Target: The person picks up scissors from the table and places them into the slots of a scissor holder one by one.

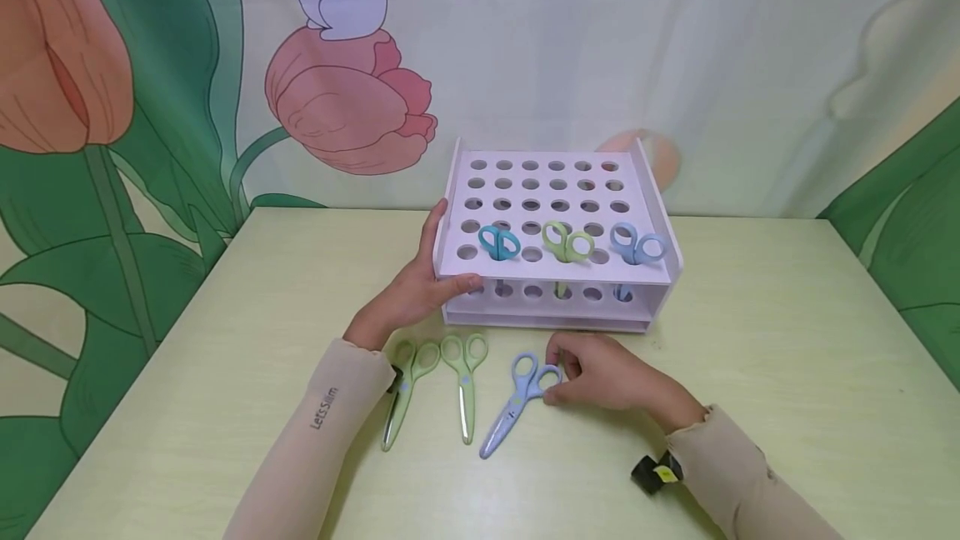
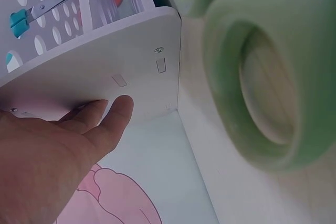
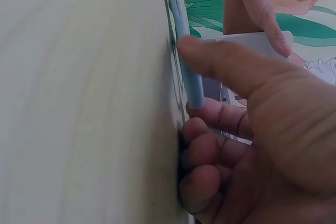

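A white rack (image 1: 555,273) with rows of round holes stands on the table. My left hand (image 1: 408,286) holds its left side, the thumb over the front corner and fingers along the outer side panel (image 2: 142,61). Teal scissors (image 1: 498,242), green scissors (image 1: 567,242) and blue scissors (image 1: 637,244) stand in front-row holes, handles up. Another pair of blue scissors (image 1: 510,411) lies flat before the rack. My right hand (image 1: 607,373) pinches a handle loop (image 3: 191,85) of it between thumb and index finger, with the other fingers curled near the tabletop.
Two more pairs of green scissors lie left of the blue one: the tilted pair (image 1: 405,390) beside my left sleeve (image 1: 322,415), the straighter pair (image 1: 465,382) to its right. Behind the table (image 1: 787,340) hangs a printed curtain (image 1: 562,40).
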`<action>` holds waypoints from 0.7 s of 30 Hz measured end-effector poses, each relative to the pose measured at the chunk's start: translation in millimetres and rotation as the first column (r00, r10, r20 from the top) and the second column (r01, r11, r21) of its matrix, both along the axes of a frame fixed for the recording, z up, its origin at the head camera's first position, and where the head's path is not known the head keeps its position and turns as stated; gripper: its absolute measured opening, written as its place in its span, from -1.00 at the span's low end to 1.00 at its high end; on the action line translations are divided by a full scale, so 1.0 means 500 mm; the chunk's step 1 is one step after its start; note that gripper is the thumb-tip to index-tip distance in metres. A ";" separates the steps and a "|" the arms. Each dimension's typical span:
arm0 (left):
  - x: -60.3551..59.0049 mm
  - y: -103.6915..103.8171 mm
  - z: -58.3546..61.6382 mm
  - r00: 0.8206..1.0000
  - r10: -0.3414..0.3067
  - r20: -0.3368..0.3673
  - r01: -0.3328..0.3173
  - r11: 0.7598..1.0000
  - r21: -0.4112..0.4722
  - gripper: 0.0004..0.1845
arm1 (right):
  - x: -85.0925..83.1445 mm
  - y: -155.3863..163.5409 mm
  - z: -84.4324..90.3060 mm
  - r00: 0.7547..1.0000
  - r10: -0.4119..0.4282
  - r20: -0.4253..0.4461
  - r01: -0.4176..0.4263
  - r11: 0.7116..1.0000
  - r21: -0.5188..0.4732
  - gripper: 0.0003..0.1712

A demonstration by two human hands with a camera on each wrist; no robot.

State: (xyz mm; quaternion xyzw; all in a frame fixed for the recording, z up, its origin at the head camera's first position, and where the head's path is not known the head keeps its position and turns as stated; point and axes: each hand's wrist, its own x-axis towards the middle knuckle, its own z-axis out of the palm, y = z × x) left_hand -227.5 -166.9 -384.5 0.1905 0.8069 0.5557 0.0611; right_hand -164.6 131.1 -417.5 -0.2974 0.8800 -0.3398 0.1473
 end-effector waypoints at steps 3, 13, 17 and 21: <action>0.001 0.000 0.001 1.000 0.006 -0.003 -0.006 1.000 -0.005 0.21 | -0.002 0.003 -0.003 1.000 0.016 -0.013 -0.016 1.000 -0.018 -0.63; 0.000 0.000 -0.002 1.000 0.003 0.007 -0.004 1.000 0.014 0.20 | -0.008 0.021 -0.017 0.997 0.061 0.038 -0.053 0.982 -0.183 -0.63; 0.000 0.000 -0.002 1.000 0.000 0.007 0.000 1.000 0.026 0.20 | -0.010 0.025 -0.019 0.994 0.058 0.093 -0.035 0.970 -0.239 -0.65; 0.000 0.000 -0.001 1.000 -0.006 0.002 0.006 1.000 0.027 0.20 | -0.011 0.029 -0.020 0.993 0.064 0.101 -0.032 0.957 -0.290 -0.68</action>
